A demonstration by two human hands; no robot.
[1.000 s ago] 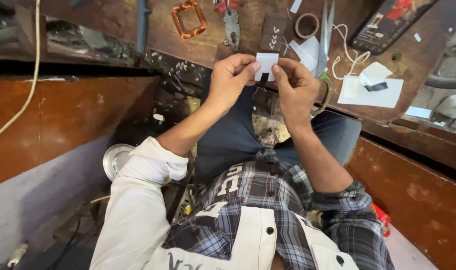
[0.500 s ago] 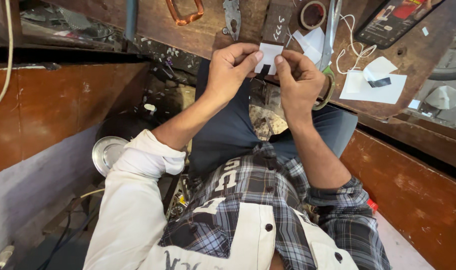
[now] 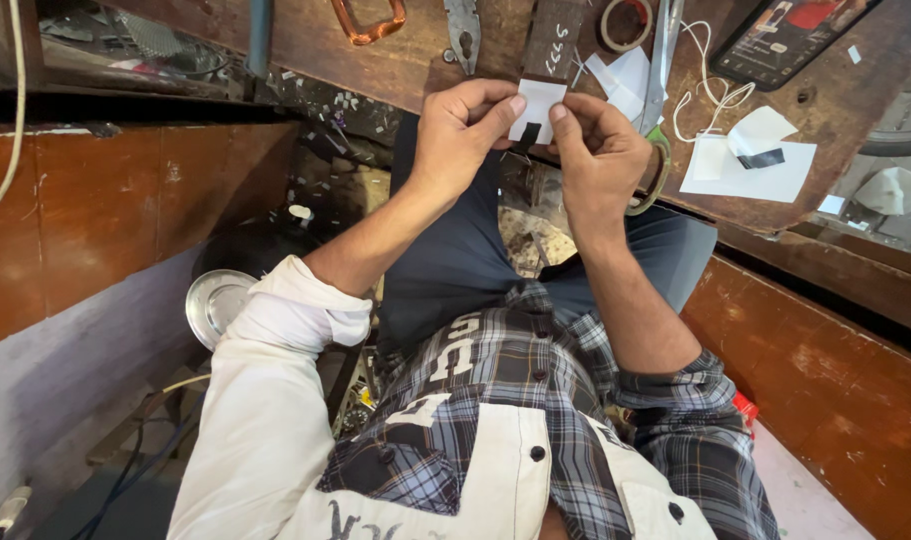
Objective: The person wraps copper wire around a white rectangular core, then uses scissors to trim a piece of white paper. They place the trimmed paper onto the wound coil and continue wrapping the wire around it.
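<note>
Pinching small white paper piece (image 3: pixel 537 105), left hand (image 3: pixel 462 130), right hand (image 3: pixel 600 155), above wooden bench (image 3: pixel 415 60)

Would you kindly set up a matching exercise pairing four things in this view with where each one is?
Things:
1. small white paper piece with a black strip
2. round tape roll
3. copper wire loop
4. round metal dish

Places:
A. low at the left, beside the white sleeve
B. bench top, far left
C. pinched between both hands
D. bench top, beyond the right hand

Pairs: 1-C, 2-D, 3-B, 4-A
</note>
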